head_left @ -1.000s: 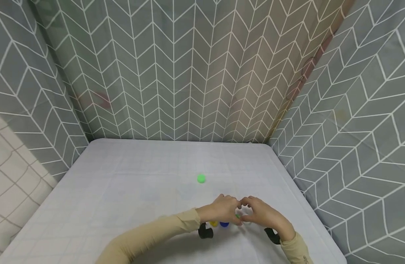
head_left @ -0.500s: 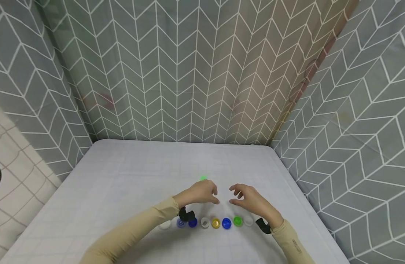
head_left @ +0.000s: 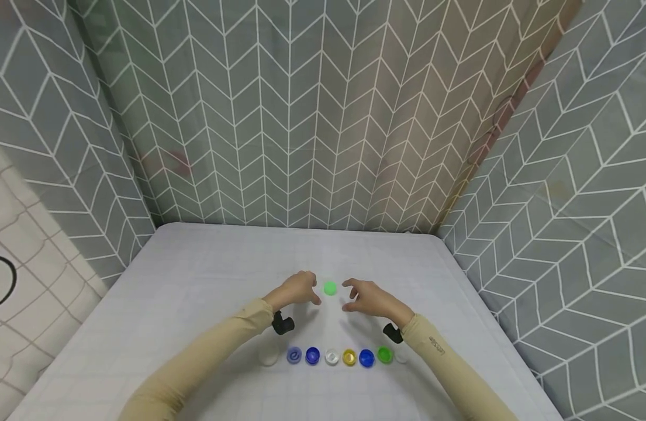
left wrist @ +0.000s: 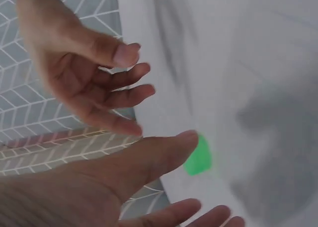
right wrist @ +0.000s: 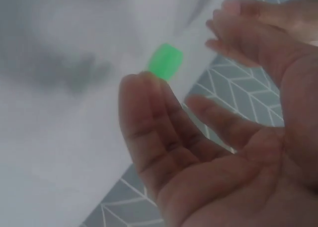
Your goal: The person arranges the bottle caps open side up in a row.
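A bright green, round cap-like piece (head_left: 330,287) lies on the white tabletop, beyond a row of small round caps. My left hand (head_left: 297,287) hovers just to its left, thumb and fingers spread apart. On the other side is my right hand (head_left: 372,298), fingers loosely bent towards the piece and holding nothing. In the left wrist view, the thumb of my left hand (left wrist: 124,172) overlaps the edge of the green piece (left wrist: 199,157). The fingertips of my right hand (right wrist: 198,162) appear right by the green piece (right wrist: 166,62) in the right wrist view.
Nearer the body runs the row: a whitish disc (head_left: 269,354), a pale blue cap (head_left: 294,354), a dark blue cap (head_left: 313,355), a white cap (head_left: 331,356), a yellow cap (head_left: 349,357), a blue cap (head_left: 367,358), a green cap (head_left: 384,354) and a clear one (head_left: 401,354). Patterned curtains surround the table.
Both hands were close together over the right end of the cap row. They parted and moved forward to either side of the far green piece, leaving the whole row in sight.
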Demonstrator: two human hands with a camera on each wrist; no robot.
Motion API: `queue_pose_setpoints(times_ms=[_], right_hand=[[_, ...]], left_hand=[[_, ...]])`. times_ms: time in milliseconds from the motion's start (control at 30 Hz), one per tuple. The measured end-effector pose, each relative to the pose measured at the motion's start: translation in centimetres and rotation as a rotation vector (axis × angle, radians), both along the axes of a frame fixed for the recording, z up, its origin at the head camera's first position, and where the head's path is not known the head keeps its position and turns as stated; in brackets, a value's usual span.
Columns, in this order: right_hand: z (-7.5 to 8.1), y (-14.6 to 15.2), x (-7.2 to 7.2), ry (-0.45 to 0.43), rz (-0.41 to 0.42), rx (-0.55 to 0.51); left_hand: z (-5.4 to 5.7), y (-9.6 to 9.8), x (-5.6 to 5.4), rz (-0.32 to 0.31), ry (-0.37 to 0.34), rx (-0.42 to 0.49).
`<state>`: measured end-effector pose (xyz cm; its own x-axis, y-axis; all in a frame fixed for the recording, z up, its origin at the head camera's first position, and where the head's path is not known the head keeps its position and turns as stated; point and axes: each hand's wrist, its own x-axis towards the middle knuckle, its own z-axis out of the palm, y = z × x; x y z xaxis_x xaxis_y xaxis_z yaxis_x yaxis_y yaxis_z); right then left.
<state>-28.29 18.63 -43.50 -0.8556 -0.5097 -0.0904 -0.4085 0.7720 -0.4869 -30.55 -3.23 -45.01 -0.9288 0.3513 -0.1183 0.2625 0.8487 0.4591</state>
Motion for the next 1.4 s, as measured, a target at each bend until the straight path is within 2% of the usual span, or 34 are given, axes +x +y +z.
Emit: queue_pose_setpoints(times_ms=[233, 400, 667, 833, 1167, 1400], right_hand=[[-1.5, -1.8, -2.1, -0.041, -0.065, -0.014], [-2.2, -3.0, -3.1, 0.001, -0.084, -0.002], [-3.5, -4.0, -3.8, 0.069, -0.078, -0.063], [-3.5, -3.7, -3.9, 0.068, -0.086, -0.067], [-2.6, -2.9, -3.0, -0.002, -0.087, -0.132], [-2.1, -2.5, -2.5, 0.024, -0.066, -0.156]], left_hand=[[-2.4, 0.9, -1.9, 0.029, -0.002, 0.06], [-2.8, 1.6, -2.5, 0.027, 0.013, 0.114], [-3.6, 1.7, -3.0, -0.003, 0.06, 0.196], [-3.6, 1.5, -2.8, -0.021, 0.066, 0.211], [-2.9, 1.3, -2.2, -0.081, 0.04, 0.286], [-2.5, 1.2, -1.8, -0.102, 0.041, 0.309]])
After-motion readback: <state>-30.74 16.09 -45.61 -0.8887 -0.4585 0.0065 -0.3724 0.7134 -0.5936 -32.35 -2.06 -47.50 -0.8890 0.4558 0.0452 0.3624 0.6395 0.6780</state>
